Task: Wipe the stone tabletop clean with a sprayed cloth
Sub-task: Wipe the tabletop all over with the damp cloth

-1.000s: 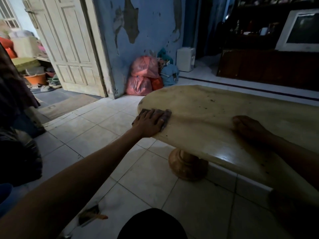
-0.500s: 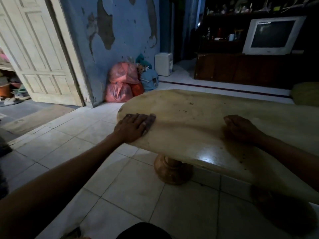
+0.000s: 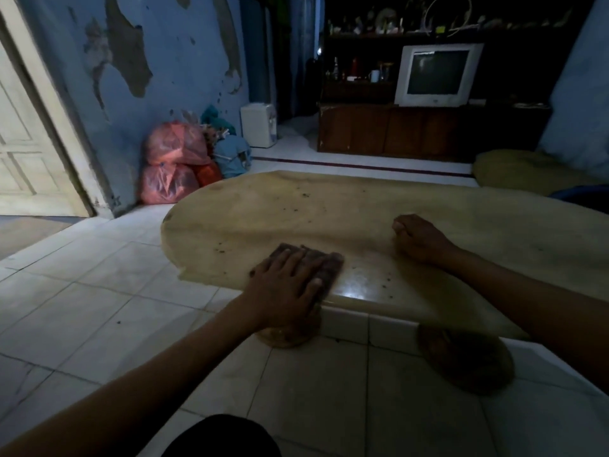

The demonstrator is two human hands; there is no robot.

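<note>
A low oval stone tabletop [image 3: 329, 209], beige and glossy, fills the middle of the head view, with dark crumbs scattered over it. My left hand [image 3: 286, 285] lies flat on a dark brownish cloth [image 3: 329, 268] at the table's near edge, fingers spread and pressing it down. My right hand [image 3: 418, 239] rests on the tabletop further right, fingers loosely curled, with nothing visible in it.
Two round pedestal bases [image 3: 468, 361] stand under the table on the white tiled floor [image 3: 99, 291]. Red plastic bags [image 3: 171, 166] lean against the peeling blue wall at the back left. A television [image 3: 435, 74] sits on a dark cabinet behind. A cushion [image 3: 527, 169] lies at right.
My left hand has slid the cloth to the right along the near edge, away from the table's left end. The view has swung right. My right hand stays resting on the tabletop.
</note>
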